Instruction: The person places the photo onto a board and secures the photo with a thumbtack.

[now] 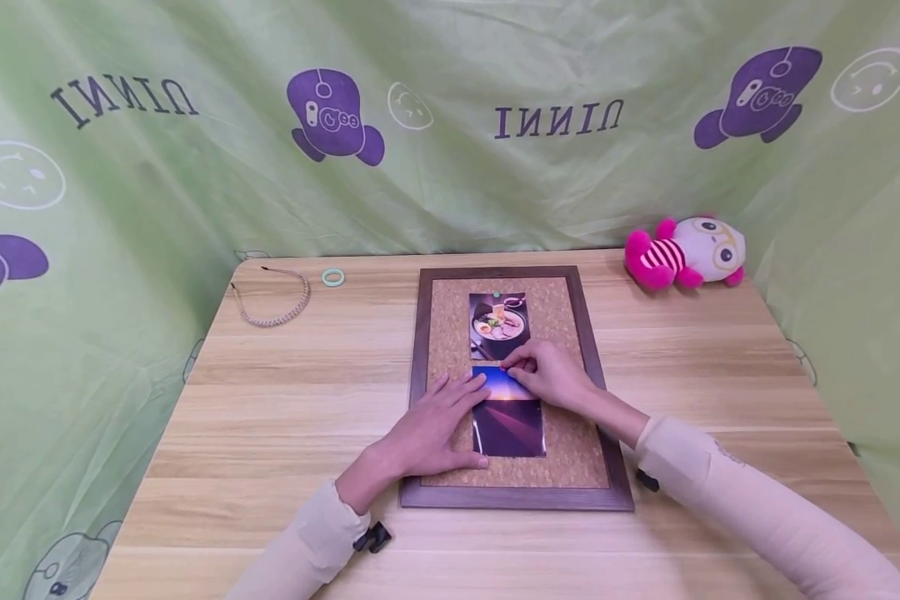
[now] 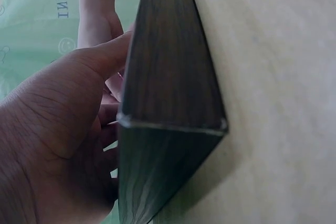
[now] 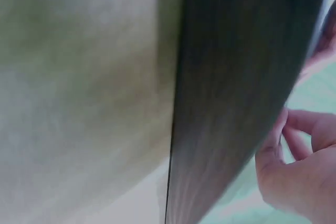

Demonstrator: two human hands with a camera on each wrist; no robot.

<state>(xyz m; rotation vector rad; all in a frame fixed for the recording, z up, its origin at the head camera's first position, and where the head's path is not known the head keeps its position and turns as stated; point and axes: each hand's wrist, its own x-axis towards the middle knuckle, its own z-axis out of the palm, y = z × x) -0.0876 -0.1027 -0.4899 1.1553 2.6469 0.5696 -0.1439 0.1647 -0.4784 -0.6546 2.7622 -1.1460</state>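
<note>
A corkboard (image 1: 450,333) in a dark wood frame lies on the table. Near its top a photo of a ramen bowl (image 1: 499,327) has a green pushpin (image 1: 497,295) at its upper edge. Below it lies a sunset photo (image 1: 508,427). My left hand (image 1: 437,425) rests on the board with fingers spread, fingertips and thumb on the sunset photo's left edge. My right hand (image 1: 551,375) pinches a small red pushpin (image 1: 503,367) at that photo's top edge. The wrist views show the frame's side (image 2: 168,51) close up, with the left hand (image 2: 58,129) and right hand (image 3: 299,166) beyond it.
A beaded headband (image 1: 285,317) and a mint-green ring (image 1: 333,277) lie at the table's back left. A pink and white plush toy (image 1: 686,252) lies at the back right. Green printed curtains (image 1: 450,192) enclose the table's back and sides.
</note>
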